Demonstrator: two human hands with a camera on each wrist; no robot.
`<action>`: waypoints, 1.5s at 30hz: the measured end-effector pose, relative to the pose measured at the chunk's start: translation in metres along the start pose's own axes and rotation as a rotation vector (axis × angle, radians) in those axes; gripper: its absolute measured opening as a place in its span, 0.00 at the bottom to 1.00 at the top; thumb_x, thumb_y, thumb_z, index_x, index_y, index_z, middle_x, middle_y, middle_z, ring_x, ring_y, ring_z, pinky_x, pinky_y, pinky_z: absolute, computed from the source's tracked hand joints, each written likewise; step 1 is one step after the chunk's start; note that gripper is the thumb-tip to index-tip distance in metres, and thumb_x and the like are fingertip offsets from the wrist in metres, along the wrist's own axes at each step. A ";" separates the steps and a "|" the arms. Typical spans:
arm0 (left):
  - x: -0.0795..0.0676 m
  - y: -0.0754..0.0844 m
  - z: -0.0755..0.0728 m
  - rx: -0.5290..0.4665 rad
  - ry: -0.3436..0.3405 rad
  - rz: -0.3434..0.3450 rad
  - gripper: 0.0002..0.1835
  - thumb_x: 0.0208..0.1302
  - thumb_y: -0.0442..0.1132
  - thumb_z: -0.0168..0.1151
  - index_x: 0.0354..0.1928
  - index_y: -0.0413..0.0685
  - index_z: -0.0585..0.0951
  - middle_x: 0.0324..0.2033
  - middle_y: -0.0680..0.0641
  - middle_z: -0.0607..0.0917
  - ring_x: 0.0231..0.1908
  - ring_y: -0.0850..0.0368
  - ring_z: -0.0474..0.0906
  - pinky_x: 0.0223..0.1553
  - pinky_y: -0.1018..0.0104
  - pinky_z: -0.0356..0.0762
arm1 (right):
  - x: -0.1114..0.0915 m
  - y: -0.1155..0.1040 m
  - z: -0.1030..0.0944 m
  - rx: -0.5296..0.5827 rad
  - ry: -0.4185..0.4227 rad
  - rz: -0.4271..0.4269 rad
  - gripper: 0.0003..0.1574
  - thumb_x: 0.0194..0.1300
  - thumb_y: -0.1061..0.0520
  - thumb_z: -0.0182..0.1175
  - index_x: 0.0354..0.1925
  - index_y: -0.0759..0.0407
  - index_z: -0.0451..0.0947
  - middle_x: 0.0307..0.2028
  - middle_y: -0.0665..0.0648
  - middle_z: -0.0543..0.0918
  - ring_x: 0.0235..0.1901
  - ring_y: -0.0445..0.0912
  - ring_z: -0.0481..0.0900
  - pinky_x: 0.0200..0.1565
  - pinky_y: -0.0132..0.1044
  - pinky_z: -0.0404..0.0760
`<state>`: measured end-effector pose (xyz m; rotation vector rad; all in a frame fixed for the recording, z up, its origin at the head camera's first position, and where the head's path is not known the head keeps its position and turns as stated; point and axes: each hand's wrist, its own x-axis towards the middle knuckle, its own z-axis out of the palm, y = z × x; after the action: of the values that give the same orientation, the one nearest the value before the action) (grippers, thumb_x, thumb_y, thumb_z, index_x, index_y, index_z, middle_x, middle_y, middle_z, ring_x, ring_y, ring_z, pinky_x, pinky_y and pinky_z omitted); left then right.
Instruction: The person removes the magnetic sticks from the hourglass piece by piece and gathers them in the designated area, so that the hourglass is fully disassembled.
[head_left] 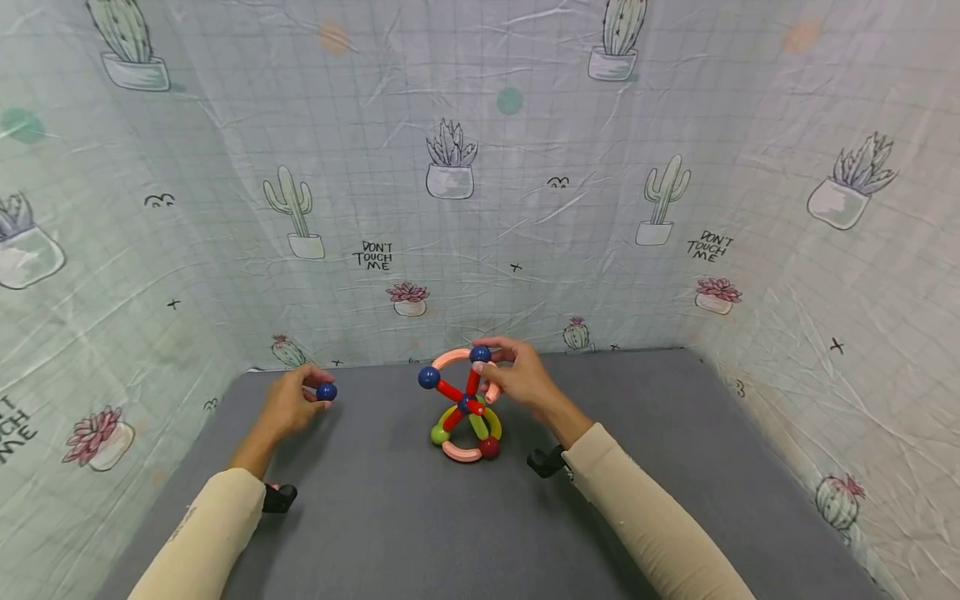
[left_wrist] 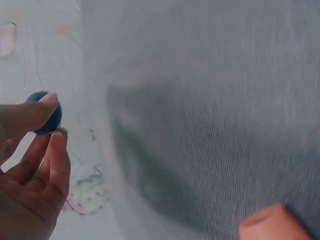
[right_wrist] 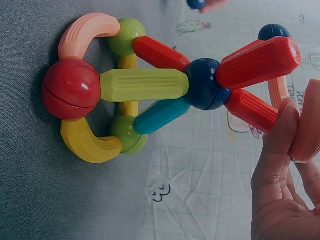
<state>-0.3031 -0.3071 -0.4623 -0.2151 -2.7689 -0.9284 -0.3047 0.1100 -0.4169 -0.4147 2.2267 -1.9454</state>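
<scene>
Between its fingertips my left hand (head_left: 287, 406) pinches a blue ball (head_left: 326, 392), raised over the left side of the table. At the centre stands a ball-and-rod structure (head_left: 477, 427). Its base has a red ball (right_wrist: 71, 90), green balls and curved pink and yellow rods. Straight rods rise to a blue middle ball (right_wrist: 204, 84), where red rods (right_wrist: 260, 61) branch upward. My right hand (head_left: 527, 381) grips the structure's top at an upper blue ball (head_left: 480, 354), with the thumb by a curved pink rod (right_wrist: 307, 125). One red rod's outer end is bare.
The grey table (head_left: 360, 517) meets a patterned cloth (head_left: 480, 225) behind and at both sides. Black straps (head_left: 281, 498) are on the wrists. A blurred salmon-coloured piece (left_wrist: 275, 225) shows in the left wrist view's lower right corner.
</scene>
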 end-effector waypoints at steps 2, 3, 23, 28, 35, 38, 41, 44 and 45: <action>0.002 -0.007 -0.002 0.009 -0.052 -0.012 0.20 0.58 0.27 0.77 0.53 0.36 0.84 0.49 0.30 0.88 0.40 0.39 0.88 0.42 0.48 0.85 | 0.001 0.001 0.001 -0.002 -0.005 -0.001 0.26 0.74 0.59 0.67 0.68 0.47 0.80 0.49 0.64 0.84 0.27 0.47 0.87 0.32 0.39 0.88; 0.003 -0.011 -0.002 0.015 -0.070 -0.022 0.20 0.58 0.27 0.77 0.52 0.35 0.84 0.49 0.29 0.88 0.41 0.38 0.88 0.43 0.46 0.85 | 0.001 0.001 0.001 -0.005 -0.008 -0.001 0.26 0.74 0.59 0.67 0.68 0.47 0.80 0.50 0.64 0.84 0.27 0.47 0.87 0.32 0.39 0.88; 0.010 -0.032 0.008 0.118 -0.150 -0.115 0.24 0.59 0.35 0.79 0.56 0.38 0.82 0.53 0.26 0.86 0.55 0.26 0.80 0.60 0.32 0.72 | 0.003 -0.003 0.006 -0.027 -0.024 -0.015 0.27 0.75 0.59 0.67 0.69 0.48 0.80 0.52 0.68 0.83 0.27 0.46 0.87 0.30 0.36 0.87; 0.016 0.000 0.003 0.089 -0.121 -0.042 0.27 0.67 0.46 0.75 0.64 0.44 0.81 0.62 0.25 0.81 0.63 0.24 0.75 0.66 0.29 0.66 | 0.002 -0.005 0.004 -0.031 -0.020 -0.011 0.27 0.75 0.59 0.66 0.70 0.48 0.79 0.52 0.67 0.83 0.30 0.51 0.88 0.31 0.38 0.88; 0.030 0.080 0.003 -0.276 -0.277 0.019 0.29 0.76 0.60 0.62 0.71 0.53 0.76 0.67 0.35 0.80 0.62 0.37 0.80 0.59 0.42 0.82 | 0.001 -0.003 0.001 -0.030 -0.002 -0.013 0.28 0.75 0.58 0.67 0.70 0.49 0.79 0.51 0.66 0.84 0.28 0.48 0.87 0.31 0.35 0.86; 0.033 0.111 0.009 -0.403 -0.375 0.028 0.29 0.76 0.61 0.61 0.71 0.57 0.76 0.68 0.41 0.80 0.62 0.43 0.82 0.61 0.45 0.82 | 0.002 -0.002 0.000 -0.033 0.000 -0.017 0.28 0.75 0.58 0.67 0.70 0.48 0.79 0.50 0.66 0.85 0.29 0.53 0.88 0.31 0.35 0.87; 0.037 0.133 0.018 -0.491 -0.453 0.035 0.27 0.77 0.59 0.61 0.71 0.60 0.76 0.70 0.44 0.79 0.65 0.44 0.80 0.65 0.43 0.80 | 0.002 0.000 0.001 -0.029 0.002 -0.019 0.28 0.75 0.58 0.67 0.70 0.48 0.79 0.50 0.65 0.85 0.31 0.58 0.88 0.31 0.36 0.87; 0.042 0.148 0.026 -0.554 -0.507 0.062 0.26 0.78 0.56 0.62 0.72 0.59 0.76 0.72 0.43 0.76 0.69 0.42 0.75 0.68 0.40 0.76 | 0.002 0.001 0.001 -0.023 0.003 -0.016 0.28 0.75 0.57 0.67 0.70 0.48 0.79 0.50 0.65 0.86 0.30 0.55 0.88 0.30 0.36 0.87; 0.044 0.152 0.029 -0.571 -0.519 0.069 0.26 0.78 0.55 0.62 0.72 0.58 0.76 0.72 0.43 0.76 0.70 0.42 0.74 0.69 0.39 0.74 | 0.002 0.001 0.001 -0.017 0.005 -0.015 0.28 0.75 0.57 0.67 0.70 0.49 0.79 0.50 0.65 0.86 0.29 0.51 0.87 0.30 0.36 0.87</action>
<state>-0.3188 -0.1666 -0.3863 -0.7254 -2.8092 -1.8498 -0.3066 0.1081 -0.4179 -0.4313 2.2509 -1.9384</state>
